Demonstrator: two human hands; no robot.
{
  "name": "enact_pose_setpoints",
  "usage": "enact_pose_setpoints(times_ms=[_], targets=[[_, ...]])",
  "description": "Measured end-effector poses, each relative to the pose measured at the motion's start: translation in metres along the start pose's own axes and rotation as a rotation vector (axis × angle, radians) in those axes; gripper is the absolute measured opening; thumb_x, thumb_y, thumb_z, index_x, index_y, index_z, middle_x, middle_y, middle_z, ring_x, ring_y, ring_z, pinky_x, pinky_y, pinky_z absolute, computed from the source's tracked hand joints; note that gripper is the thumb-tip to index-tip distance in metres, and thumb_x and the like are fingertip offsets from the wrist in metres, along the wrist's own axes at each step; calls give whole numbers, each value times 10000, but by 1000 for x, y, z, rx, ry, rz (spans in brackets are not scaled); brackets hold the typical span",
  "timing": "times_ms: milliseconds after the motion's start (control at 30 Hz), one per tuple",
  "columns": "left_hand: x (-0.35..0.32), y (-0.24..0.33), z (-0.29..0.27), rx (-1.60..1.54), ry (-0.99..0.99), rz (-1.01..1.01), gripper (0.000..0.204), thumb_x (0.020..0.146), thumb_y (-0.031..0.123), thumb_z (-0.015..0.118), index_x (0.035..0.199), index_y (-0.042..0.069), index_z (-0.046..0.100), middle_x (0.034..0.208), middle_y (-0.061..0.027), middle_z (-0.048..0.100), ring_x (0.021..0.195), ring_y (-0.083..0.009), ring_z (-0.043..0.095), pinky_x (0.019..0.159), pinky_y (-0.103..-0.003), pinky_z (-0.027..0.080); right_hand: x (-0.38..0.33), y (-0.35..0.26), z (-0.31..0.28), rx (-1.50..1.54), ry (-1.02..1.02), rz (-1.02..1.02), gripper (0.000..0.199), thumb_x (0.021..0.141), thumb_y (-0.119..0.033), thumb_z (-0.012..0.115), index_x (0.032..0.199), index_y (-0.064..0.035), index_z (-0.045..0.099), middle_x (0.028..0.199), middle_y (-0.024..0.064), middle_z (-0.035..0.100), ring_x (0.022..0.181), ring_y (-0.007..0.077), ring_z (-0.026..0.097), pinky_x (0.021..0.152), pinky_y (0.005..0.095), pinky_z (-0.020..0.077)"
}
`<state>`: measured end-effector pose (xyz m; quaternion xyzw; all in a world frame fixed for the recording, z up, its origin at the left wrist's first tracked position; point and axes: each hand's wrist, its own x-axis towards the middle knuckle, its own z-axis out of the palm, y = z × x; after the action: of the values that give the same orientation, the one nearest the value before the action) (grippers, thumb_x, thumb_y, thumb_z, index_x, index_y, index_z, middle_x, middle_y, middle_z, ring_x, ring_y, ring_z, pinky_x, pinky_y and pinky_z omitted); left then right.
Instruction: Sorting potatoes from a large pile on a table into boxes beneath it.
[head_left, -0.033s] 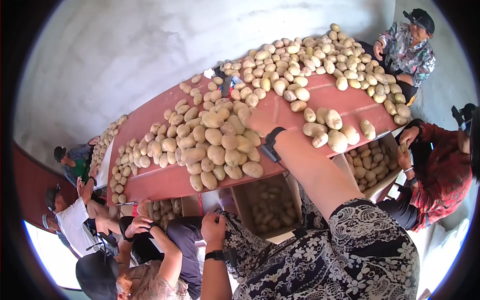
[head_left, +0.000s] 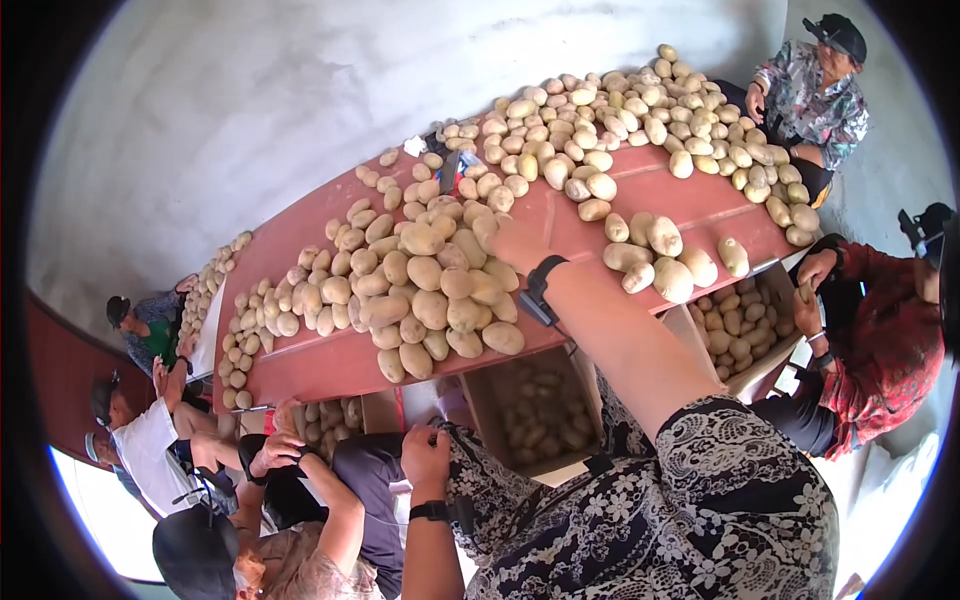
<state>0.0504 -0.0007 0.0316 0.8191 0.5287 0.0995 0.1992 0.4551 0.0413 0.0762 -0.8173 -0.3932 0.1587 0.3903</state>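
Observation:
A large heap of potatoes (head_left: 430, 270) lies on the reddish-brown table (head_left: 340, 362) in front of me. My right hand (head_left: 517, 246) reaches over the table to the heap's right side, against a potato (head_left: 485, 232). Its fingers blur into the potatoes, so their grip is unclear. My left hand (head_left: 427, 458) is closed above my lap, short of the table edge. A small dark thing (head_left: 433, 438) shows at its thumb, too little to name. Below the table edge, between my hands, stands an open cardboard box (head_left: 480, 405) with potatoes inside.
More potatoes (head_left: 570, 130) cover the table's far right, with a smaller group (head_left: 660, 255) nearer me. Another potato box (head_left: 780, 350) stands at right beside a person in red (head_left: 880, 360). Another person (head_left: 330, 500) sits close on my left. A wall (head_left: 300, 100) rises behind the table.

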Motion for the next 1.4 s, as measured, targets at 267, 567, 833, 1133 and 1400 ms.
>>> enact_pose_setpoints(times_ms=[267, 567, 833, 1133, 1400], targets=[[-2, -3, 5, -2, 80, 9, 210, 797, 275, 679, 855, 76, 713, 1084, -157, 681, 1124, -339, 595, 963, -427, 475, 16, 39, -6, -557, -37, -195, 340, 930, -352, 545, 1102, -87, 671, 1110, 168, 668, 1120, 336, 610, 927, 557, 453], [-2, -12, 8, -7, 85, 30, 209, 799, 272, 675, 854, 73, 707, 1062, -171, 684, 1133, -346, 595, 966, -441, 472, 31, 103, -81, -723, -5, 521, 434, 929, -265, 528, 1320, -78, 563, 1418, 160, 480, 1289, 376, 465, 1009, 618, 348], [3, -2, 3, -12, 28, 10, 207, 802, 276, 674, 845, 78, 711, 1066, -168, 685, 1143, -348, 591, 976, -441, 465, 47, 126, -58, -708, 161, 394, 352, 928, -248, 567, 1224, -63, 614, 1361, 157, 537, 1271, 305, 507, 914, 436, 510], [2, 5, 1, -6, 30, 7, 203, 793, 260, 680, 838, 66, 717, 1067, -150, 692, 1142, -343, 596, 981, -436, 464, 73, 80, -21, -222, 118, 251, 281, 889, -128, 527, 1131, -29, 630, 1151, 215, 651, 1072, 364, 632, 882, 439, 522], [3, 3, 3, -28, 27, -14, 194, 789, 246, 679, 854, 69, 723, 1067, -168, 688, 1133, -342, 602, 975, -436, 471, 58, 83, -23, -618, -65, -10, 238, 849, -124, 565, 1036, -28, 675, 1120, 204, 651, 1021, 344, 640, 838, 438, 527]])
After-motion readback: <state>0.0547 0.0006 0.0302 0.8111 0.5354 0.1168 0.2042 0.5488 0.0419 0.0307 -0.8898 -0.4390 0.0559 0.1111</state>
